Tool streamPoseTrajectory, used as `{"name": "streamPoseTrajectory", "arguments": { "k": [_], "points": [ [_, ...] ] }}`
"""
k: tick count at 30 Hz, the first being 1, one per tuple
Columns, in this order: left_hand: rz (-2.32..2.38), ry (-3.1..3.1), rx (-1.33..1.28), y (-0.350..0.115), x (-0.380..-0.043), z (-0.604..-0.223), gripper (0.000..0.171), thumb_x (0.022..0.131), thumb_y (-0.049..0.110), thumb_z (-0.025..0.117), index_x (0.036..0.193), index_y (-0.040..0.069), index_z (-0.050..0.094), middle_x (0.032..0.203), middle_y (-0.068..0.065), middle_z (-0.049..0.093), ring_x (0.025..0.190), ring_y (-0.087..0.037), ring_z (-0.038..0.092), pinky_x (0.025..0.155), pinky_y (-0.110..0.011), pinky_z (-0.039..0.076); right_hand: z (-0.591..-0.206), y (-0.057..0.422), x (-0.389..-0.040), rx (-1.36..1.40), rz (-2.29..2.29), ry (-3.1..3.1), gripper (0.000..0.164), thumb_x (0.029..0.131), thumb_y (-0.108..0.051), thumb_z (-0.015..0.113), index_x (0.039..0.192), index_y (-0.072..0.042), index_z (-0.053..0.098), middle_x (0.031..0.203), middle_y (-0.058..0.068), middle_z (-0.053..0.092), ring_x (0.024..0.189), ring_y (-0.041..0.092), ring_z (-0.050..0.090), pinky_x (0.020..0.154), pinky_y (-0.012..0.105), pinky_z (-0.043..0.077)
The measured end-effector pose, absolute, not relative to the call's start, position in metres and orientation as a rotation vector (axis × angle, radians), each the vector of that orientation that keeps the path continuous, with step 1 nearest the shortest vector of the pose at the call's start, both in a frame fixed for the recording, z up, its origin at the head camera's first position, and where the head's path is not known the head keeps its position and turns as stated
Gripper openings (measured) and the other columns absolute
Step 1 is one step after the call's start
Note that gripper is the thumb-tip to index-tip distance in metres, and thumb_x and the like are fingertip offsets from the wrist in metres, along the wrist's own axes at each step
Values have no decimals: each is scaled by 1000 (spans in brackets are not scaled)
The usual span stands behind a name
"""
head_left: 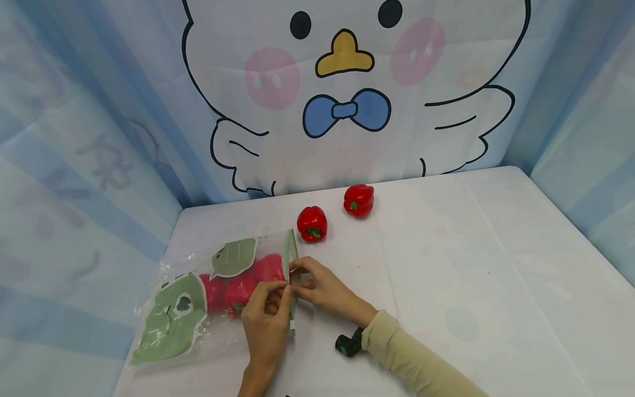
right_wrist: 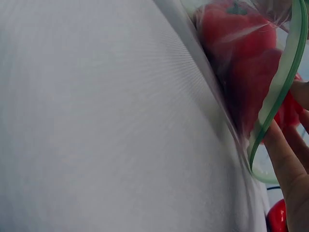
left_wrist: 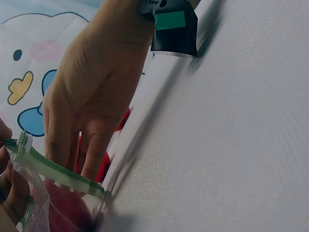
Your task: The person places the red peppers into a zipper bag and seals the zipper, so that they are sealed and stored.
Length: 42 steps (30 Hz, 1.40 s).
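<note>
The left hand's [head_left: 265, 317] thumb and fingers pinch the bag's green strip [left_wrist: 60, 173]; the right hand's [head_left: 322, 286] fingers touch it just beside, though whether they grip, I cannot tell. The clear printed bag [head_left: 171, 322] lies on the white table [head_left: 446, 264], red peppers [head_left: 240, 290] inside. Beyond its mouth sit a nearer pepper [head_left: 312, 224] and a farther pepper [head_left: 359, 200].
</note>
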State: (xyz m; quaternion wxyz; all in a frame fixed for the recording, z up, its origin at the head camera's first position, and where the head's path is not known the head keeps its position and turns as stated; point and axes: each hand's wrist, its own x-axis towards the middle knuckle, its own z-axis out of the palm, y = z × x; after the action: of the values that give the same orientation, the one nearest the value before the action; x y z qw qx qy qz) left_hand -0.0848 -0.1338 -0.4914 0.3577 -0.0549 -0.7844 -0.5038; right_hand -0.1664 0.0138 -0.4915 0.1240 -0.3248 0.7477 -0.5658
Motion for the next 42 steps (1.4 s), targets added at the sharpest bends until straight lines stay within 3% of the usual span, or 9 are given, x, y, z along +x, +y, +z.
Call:
{"name": "streamPoseTrajectory", "arguments": {
  "k": [10, 15, 28, 42],
  "points": [
    [-1304, -2049, -114, -133, -84, -491, 13, 91, -1, 77, 101, 8, 75, 83, -7, 68, 66, -7, 55, 57, -11, 46, -493, 13, -167, -926, -1587, 2134, 48, 100, -5, 67, 145, -2, 52, 144, 15, 58, 133, 30, 58, 108, 34, 55],
    [-1285, -2043, -118, -134, -84, -491, 13, 91, 0, 78, 100, 8, 75, 82, -6, 68, 66, -6, 56, 56, -11, 46, -491, 16, -171, -935, -1565, 2122, 47, 100, -9, 68, 145, -4, 53, 145, 13, 59, 134, 30, 59, 108, 33, 55],
    [-1342, -1999, -71, -133, -85, -492, 12, 91, 0, 78, 101, 6, 75, 85, -5, 70, 68, -8, 56, 56, -13, 46, -457, 43, -200, -981, -1438, 2205, 50, 102, -13, 67, 149, -6, 53, 151, 14, 57, 138, 36, 57, 113, 47, 51],
    [-1369, -1997, -71, -133, -86, -493, 10, 93, 0, 75, 100, 6, 74, 85, -6, 70, 67, -7, 56, 56, -13, 47, -443, 59, -228, -853, -1647, 2393, 51, 99, -15, 71, 147, -8, 55, 150, 13, 58, 137, 34, 57, 113, 52, 50]
  ]
}}
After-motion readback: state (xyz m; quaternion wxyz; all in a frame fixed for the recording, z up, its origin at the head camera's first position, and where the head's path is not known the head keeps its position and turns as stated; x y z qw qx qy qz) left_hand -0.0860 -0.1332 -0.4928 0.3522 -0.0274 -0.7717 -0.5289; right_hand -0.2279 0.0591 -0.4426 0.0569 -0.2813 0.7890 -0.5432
